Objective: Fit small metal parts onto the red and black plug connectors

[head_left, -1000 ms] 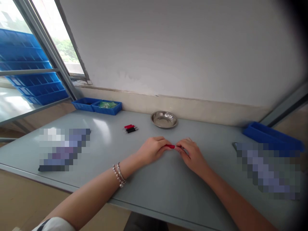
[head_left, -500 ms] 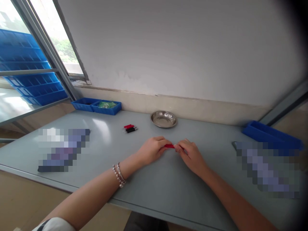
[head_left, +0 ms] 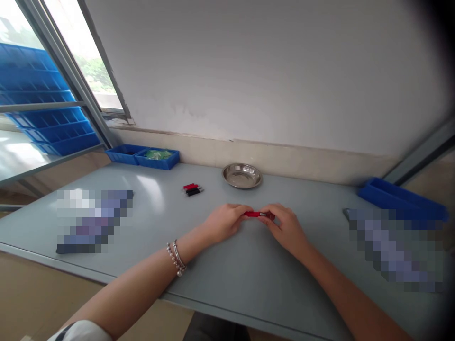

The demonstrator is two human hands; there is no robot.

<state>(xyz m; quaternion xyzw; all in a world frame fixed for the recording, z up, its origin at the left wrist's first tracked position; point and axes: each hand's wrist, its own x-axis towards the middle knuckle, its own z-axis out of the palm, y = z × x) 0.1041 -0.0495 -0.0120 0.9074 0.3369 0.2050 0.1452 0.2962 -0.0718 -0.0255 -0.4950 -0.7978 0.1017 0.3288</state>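
Note:
Over the middle of the table, my left hand [head_left: 227,222] pinches the left end of a red pen [head_left: 253,214] between thumb and fingers. A short silver section shows at the pen's right end. There my right hand [head_left: 286,229] closes thumb and fingertips around that end. Something dark red shows between the right fingers, but whether it is part of the pen I cannot tell. Farther back to the left lies a small group of red and black pens [head_left: 192,190]. Beyond my hands stands a round steel dish [head_left: 242,176].
Two blue bins [head_left: 159,162] stand at the back left, one holding green packaging. Another blue bin [head_left: 401,201] is at the back right. Pixelated flat objects lie on the grey table [head_left: 149,222] at both sides. Stacked blue trays [head_left: 53,118] rest on a rack at left.
My right hand has shifted slightly to the right along the pen. More of the red barrel and the silver section now show between my hands.

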